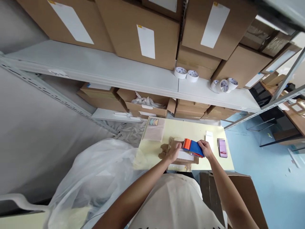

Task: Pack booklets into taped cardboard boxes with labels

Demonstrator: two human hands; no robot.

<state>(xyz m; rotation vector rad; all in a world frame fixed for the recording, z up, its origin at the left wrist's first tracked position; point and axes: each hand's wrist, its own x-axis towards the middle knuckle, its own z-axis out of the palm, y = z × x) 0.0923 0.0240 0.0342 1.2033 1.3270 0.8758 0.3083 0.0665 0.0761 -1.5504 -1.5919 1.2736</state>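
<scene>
My right hand (205,149) is closed round a blue and orange tape dispenser (192,147), held over a small cardboard box (175,152) on the pale yellow table (188,130). My left hand (174,151) presses down on the left part of that box, fingers curled on the cardboard. The dispenser's orange end points toward my left hand. The box's top is mostly covered by both hands and the tool.
A phone (223,148) and a white slip (209,137) lie right of the box; a clear sleeve (154,128) lies at the table's far left corner. Tape rolls (186,73) sit on the white shelf with cartons. A big plastic bag (95,178) is left, an open carton (240,194) right.
</scene>
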